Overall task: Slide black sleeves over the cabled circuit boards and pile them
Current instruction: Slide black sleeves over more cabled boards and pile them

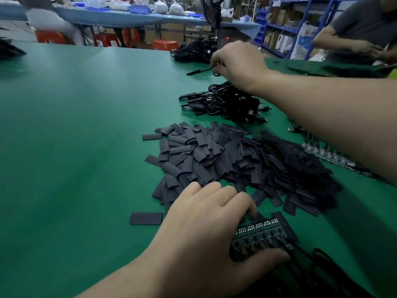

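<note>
A worker's left hand [206, 222] rests low on the green table mat [75, 125]. Its fingers and thumb are curled round a fanned bunch of circuit boards [261, 238], and the boards' black cables [311, 261] trail off toward the lower right corner.

The right hand [238, 63] is stretched out across the bench and raised above the mat. Its fingers are closed in a pinch on a slim black piece [198, 71], which is blurred but appears to be a sleeved board on its lead. That hand hangs over a tangled pile of black cabled units [223, 102], and a second, similar heap [194, 51] lies farther back near the far edge of the mat.

Between the two hands spreads a broad pile of flat black sleeves [236, 160], its near edge touching the left fingertips. One loose sleeve [146, 218] lies apart on the mat just left of the left hand. A row of bare boards [328, 157] shows on the right, partly hidden beneath the right forearm.

At the upper right another person [356, 26] in a grey shirt works at the same bench. Behind them stand blue shelving racks [305, 16], with a fan stand [218, 20], a blue-covered table [129, 17] and red stools [50, 37] along the back.
</note>
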